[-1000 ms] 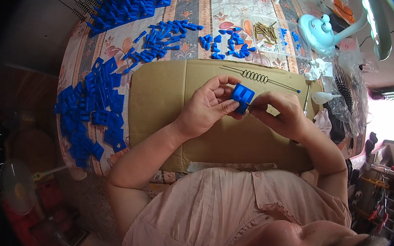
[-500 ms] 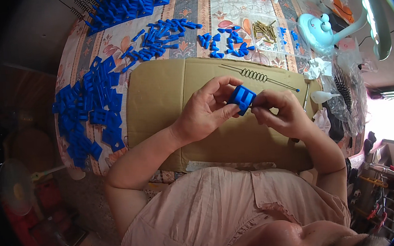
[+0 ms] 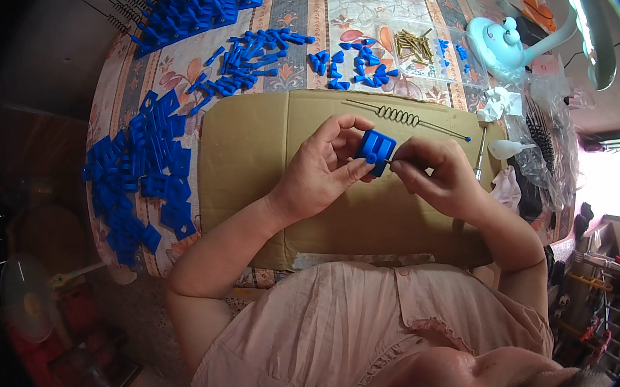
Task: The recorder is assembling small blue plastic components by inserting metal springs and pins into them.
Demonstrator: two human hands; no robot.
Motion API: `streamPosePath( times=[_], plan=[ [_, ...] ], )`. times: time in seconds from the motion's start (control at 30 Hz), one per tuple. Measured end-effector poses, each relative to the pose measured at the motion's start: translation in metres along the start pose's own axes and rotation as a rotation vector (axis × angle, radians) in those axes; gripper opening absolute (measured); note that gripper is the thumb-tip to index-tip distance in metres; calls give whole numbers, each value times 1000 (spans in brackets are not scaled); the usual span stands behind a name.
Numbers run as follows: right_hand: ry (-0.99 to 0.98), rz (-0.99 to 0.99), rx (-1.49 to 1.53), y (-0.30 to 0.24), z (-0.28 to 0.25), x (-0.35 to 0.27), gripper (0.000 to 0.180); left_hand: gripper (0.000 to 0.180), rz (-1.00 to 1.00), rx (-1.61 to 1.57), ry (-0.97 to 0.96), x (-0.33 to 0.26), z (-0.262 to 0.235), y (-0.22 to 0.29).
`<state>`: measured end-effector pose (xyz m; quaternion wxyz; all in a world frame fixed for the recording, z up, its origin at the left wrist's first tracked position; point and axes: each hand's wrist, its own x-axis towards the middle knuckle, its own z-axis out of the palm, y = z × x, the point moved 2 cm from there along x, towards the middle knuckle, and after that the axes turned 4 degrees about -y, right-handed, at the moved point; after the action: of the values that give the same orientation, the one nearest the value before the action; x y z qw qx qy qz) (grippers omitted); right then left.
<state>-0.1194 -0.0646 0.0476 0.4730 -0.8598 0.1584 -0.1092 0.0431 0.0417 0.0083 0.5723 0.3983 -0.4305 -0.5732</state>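
- Left hand [image 3: 321, 172]: fingers curled around a blue block [image 3: 375, 151], thumb and fingertips pinching its left side; the block is held up over the cardboard [image 3: 263, 168], not resting on it.
- Right hand [image 3: 432, 172]: fingers closed, fingertips pressed to the block's right lower edge; whether they pinch a small part there cannot be told.
- Blue block: small, squarish plastic piece, tilted, between the two hands above the middle of the cardboard.
- Cardboard: flattened brown sheet covering the near middle of the desk [image 3: 167, 80], both forearms lying across it.
- Spring rod [image 3: 399, 118]: thin wire with a coiled middle section, lying on the cardboard's far right part, just beyond the hands.
- Blue blocks, pile [image 3: 139, 179]: many like pieces heaped along the desk's left edge.
- Blue clips [image 3: 250, 58]: smaller narrow pieces scattered at the far middle of the desk.
- Blue bits [image 3: 353, 57]: small pieces to the right of the clips, beside the far edge of the cardboard.
- Blue stack [image 3: 197, 4]: rows of pieces at the far left corner.
- Brass pins [image 3: 415, 43]: a cluster in a clear tray toward the far right.
- Lamp [image 3: 510, 36]: pale turquoise base at the far right corner, its long head [image 3: 589, 14] arching over the right edge.
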Motion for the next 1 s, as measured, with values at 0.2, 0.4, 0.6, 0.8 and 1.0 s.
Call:
streamPosePath(
  times=[0.2, 0.4, 0.6, 0.8, 1.0],
  plan=[
    [191, -304, -466, 1, 12, 0, 11, 43, -11, -57, 9, 2, -4, -7],
    [175, -424, -768, -5, 13, 1, 15, 42, -93, -85, -9, 5, -8, -7],
    [57, -61, -173, 3, 9, 3, 11, 43, -6, -53, 11, 2, -3, -7],
    [162, -277, -340, 8, 7, 2, 16, 46, -10, -34, 3, -1, 1, -7],
    [56, -495, -458, 12, -3, 3, 25, 45, -75, -28, -107, -3, 3, -6]
  ],
)
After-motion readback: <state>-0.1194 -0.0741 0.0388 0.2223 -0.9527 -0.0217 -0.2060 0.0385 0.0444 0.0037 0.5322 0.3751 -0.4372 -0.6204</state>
